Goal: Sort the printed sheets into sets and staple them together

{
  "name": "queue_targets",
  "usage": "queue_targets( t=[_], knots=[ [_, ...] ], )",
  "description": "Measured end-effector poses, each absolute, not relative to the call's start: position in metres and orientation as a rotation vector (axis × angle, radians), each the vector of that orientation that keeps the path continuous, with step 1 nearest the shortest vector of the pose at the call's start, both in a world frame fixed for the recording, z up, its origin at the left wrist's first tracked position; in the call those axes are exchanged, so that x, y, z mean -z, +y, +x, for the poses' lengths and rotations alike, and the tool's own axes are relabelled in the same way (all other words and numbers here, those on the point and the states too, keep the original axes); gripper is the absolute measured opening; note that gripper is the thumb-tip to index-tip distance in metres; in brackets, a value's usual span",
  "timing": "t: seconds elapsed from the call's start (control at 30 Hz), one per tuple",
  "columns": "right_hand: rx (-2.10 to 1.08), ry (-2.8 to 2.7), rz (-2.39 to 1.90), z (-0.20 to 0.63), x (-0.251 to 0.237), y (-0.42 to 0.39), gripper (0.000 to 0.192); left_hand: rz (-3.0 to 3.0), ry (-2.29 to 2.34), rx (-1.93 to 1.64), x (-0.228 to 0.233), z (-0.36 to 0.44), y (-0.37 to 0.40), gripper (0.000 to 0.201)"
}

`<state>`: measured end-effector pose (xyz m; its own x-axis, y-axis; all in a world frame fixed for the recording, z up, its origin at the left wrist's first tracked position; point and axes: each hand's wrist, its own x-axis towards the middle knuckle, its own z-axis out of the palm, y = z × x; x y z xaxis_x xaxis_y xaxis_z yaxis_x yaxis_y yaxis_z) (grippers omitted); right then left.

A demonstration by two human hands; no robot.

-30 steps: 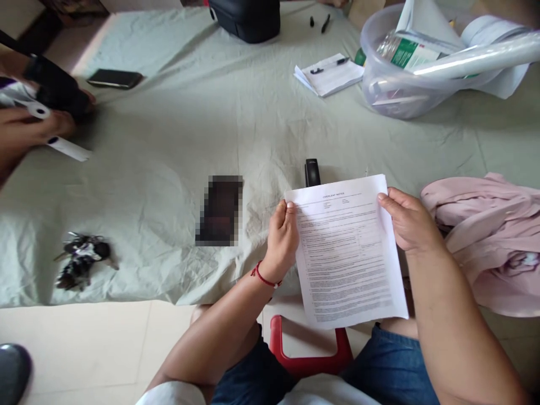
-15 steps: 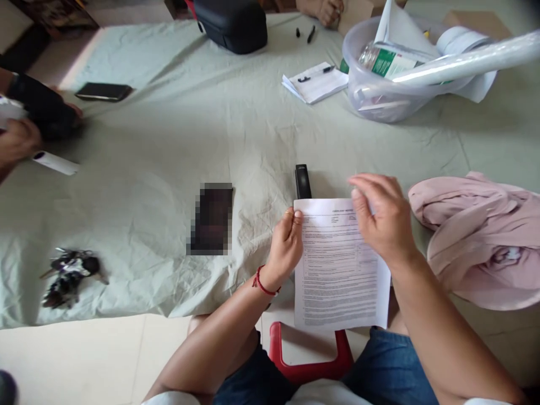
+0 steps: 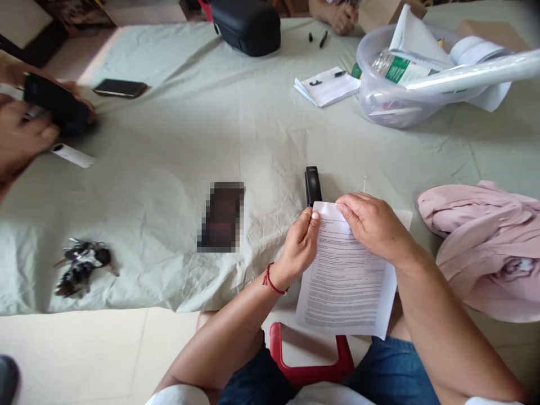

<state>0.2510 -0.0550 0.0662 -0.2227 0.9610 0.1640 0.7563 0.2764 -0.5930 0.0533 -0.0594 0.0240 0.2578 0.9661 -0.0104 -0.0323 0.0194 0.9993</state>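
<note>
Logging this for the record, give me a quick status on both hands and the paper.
Left hand pinches the paper at its top left corner. Right hand grips the top edge beside it. Stapler lies just beyond, on the cloth.

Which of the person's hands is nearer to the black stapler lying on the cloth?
Left. The left hand pinches the printed sheet's top corner right below the stapler; the right hand rests on the sheet, farther right.
</note>
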Motion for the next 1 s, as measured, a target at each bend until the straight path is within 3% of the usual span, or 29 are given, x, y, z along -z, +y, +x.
queue_targets(
  t=[0.33, 0.7, 0.83, 1.0],
  knots=[
    [-0.724, -1.975, -1.572, 0.264, -0.051, -0.041, 0.033, 1.145, 1.116, -0.873, -0.018, 0.048, -0.056, 0.047],
    [-0.7, -2.02, -1.569, 0.257, -0.05, -0.042, 0.034, 1.019, 1.129, -0.89, -0.02, 0.054, -0.066, 0.054],
    [-0.523, -2.038, -1.501, 0.249, -0.045, -0.043, 0.028, 1.034, 1.187, -0.922, -0.021, 0.055, -0.068, 0.051],
    [-0.3, -2.142, -1.5, 0.24, -0.042, -0.048, 0.033, 1.015, 1.177, -0.919, -0.017, 0.055, -0.067, 0.052]
  ],
)
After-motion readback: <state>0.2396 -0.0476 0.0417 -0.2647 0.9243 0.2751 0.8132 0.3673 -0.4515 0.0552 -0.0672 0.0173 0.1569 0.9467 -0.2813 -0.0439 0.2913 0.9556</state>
